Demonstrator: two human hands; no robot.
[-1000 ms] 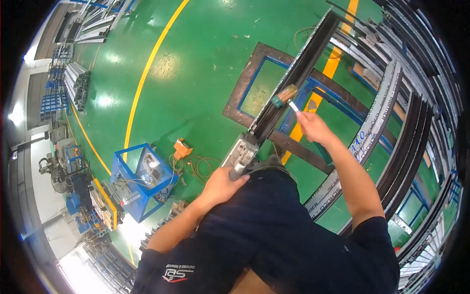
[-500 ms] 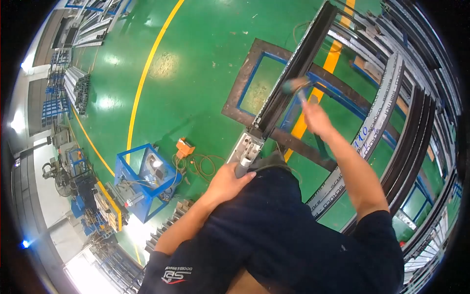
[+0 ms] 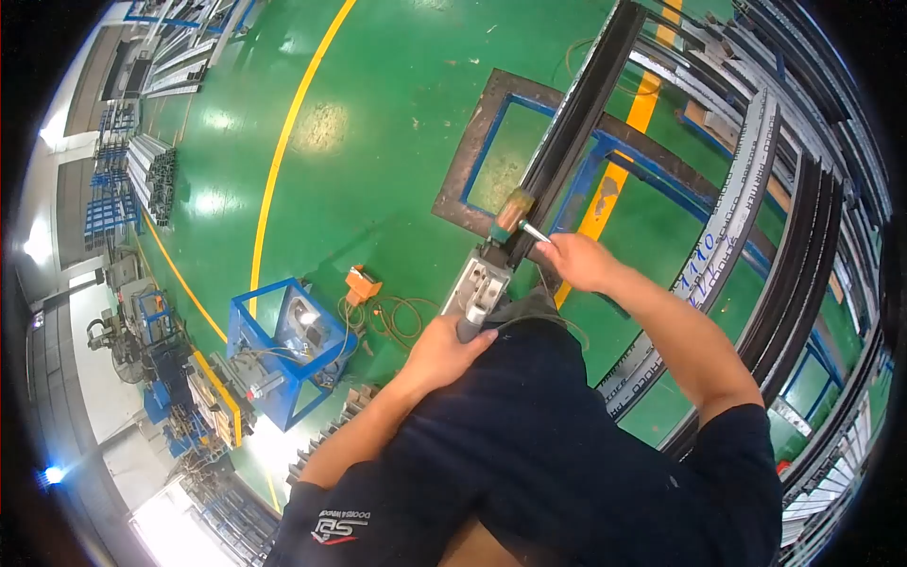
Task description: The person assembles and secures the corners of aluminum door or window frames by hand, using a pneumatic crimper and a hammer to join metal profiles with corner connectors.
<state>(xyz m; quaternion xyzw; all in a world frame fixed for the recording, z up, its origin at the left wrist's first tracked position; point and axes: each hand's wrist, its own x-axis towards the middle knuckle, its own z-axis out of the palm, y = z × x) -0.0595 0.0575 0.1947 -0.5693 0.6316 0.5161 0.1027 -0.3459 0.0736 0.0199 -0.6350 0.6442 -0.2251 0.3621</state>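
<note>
My right hand (image 3: 581,263) is wrapped round the handle of a mallet (image 3: 513,210) with a brownish head and green end. The mallet head lies over the near end of a long dark metal profile (image 3: 588,90), right by a silver metal block with holes (image 3: 484,280). My left hand (image 3: 442,353) grips a grey cylindrical handle (image 3: 470,326) at the near end of that block, close against my body. The profile stretches away from me across a brown-topped stand (image 3: 460,180) with blue inner edges.
On the right, several long profiles (image 3: 723,217), some with printed film, lie on blue supports. A blue frame stand (image 3: 293,354) and an orange foot pedal (image 3: 360,284) with a coiled hose (image 3: 397,319) are on the green floor to the left. Machinery (image 3: 203,397) stands farther left.
My right hand has brought the mallet down and toward me, from above the profile farther out to its near end beside the block. My left hand keeps its grip in the same place.
</note>
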